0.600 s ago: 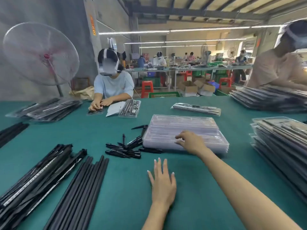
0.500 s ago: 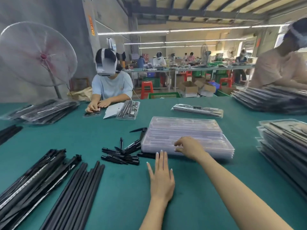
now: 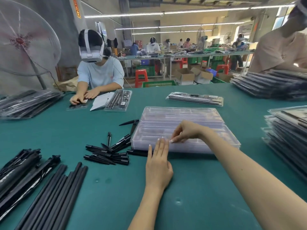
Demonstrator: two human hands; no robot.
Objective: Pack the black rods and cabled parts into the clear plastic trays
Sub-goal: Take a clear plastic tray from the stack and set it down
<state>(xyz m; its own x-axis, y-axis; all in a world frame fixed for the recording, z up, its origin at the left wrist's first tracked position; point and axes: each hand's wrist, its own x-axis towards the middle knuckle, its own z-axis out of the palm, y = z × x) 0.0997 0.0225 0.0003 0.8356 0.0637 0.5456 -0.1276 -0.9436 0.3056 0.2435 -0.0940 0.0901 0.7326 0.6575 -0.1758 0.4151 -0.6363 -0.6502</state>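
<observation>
a green worktop (image 3: 103,193) fills the view. at its near left edge lie long black rods (image 3: 54,195) beside bundled cabled parts (image 3: 21,170). the left hand (image 3: 158,166) lies flat, fingers straight, fingertips touching the stack of clear plastic trays (image 3: 181,128) mid-worktop. the right hand (image 3: 186,131) pinches the top tray's near edge. short black pieces (image 3: 108,151) lie just left of the stack.

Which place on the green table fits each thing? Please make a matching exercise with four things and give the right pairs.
Things:
1. stack of clear trays
2. long black rods
3. short black pins
4. left hand

Places:
A. bottom left corner
B. flat on the table, fingertips at the trays' near edge
C. centre, under the right hand
D. just left of the trays

Pairs: 1-C, 2-A, 3-D, 4-B
</observation>
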